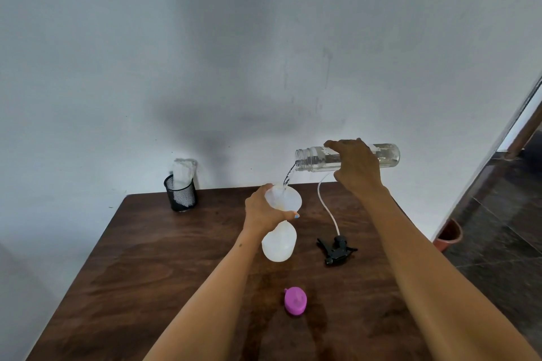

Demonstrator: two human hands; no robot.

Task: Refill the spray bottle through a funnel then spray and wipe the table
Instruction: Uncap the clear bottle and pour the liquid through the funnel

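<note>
Here the spray bottle [278, 245], a cloudy white plastic one with its head off, stands upright near the middle of the dark wooden table [146, 258]. A pale funnel [284, 198] sits in its neck, and the left hand [264, 211] curls around the junction of funnel and neck, thumb and fingers wrapped there to steady both. Above and to the right, the right hand [356, 165] grips a clear water bottle [349, 158] around its middle, tipped almost level, mouth toward the funnel. A thin stream of water [289, 174] falls from the mouth into the funnel's bowl.

Just right of the spray bottle the black trigger head [337, 249] lies on its side, its clear dip tube [327, 208] curving away toward the wall. Nearer the person lies a purple cap [295, 301], probably the water bottle's. At the table's far left corner a black mesh cup [180, 193] holds a white cloth [183, 173].

The risks look plain: tipping the clear bottle further could make the stream overshoot or swamp the funnel, spilling over its rim; the light bottle could topple if the left hand lets go; and the cloudy wall hides the fill level, so overfilling is possible.

No brand, label or writing can be read on anything.
</note>
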